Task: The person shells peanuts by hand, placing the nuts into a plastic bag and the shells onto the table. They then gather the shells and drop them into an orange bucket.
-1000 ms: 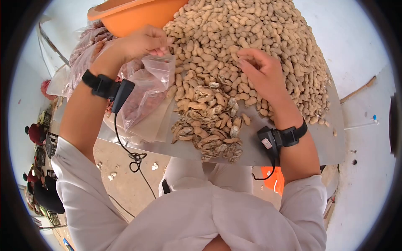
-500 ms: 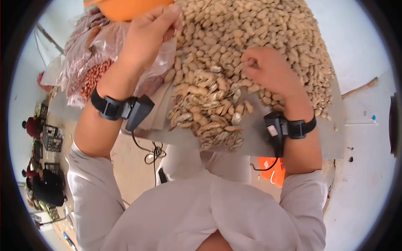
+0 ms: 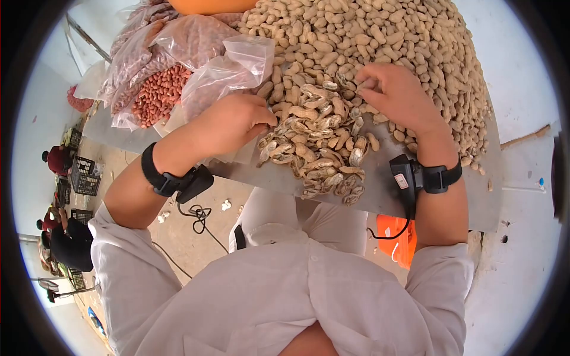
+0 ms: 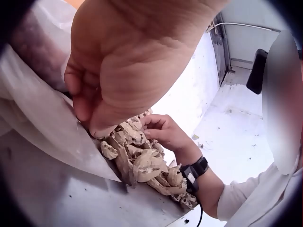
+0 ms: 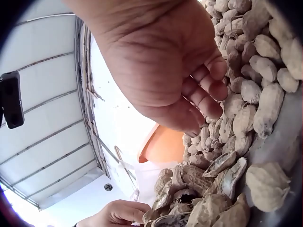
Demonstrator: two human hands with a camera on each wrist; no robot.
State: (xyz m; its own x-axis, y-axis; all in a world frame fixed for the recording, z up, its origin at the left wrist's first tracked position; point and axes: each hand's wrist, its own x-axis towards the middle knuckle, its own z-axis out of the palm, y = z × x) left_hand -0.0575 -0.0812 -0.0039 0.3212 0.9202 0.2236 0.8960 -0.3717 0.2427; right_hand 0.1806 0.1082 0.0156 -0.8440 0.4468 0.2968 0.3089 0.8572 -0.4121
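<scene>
My left hand (image 3: 240, 121) is at the left edge of a heap of split peanut shells (image 3: 317, 145). In the left wrist view its fingers are curled toward the thumb, the fingertips (image 4: 102, 130) right at the shells. Whether anything sits between them I cannot tell. My right hand (image 3: 395, 92) hovers at the near edge of the big pile of unshelled peanuts (image 3: 380, 35), just behind the shells. Its fingers are loosely bent, the thumb apart from the palm, and nothing shows between them in the right wrist view (image 5: 203, 104).
Clear plastic bags (image 3: 228, 74) and red shelled peanuts (image 3: 160, 95) lie at the left. Behind them stands an orange basin (image 3: 214, 6). The grey tabletop (image 3: 380, 196) ends close to my lap. An orange container (image 3: 396, 240) is below it. People (image 3: 71, 243) sit by black crates at far left.
My left hand has gone from the plastic bag, up past the orange basin, then down to the shell heap. The right hand stays over the peanuts, its thumb and finger now more apart than half a second ago.
</scene>
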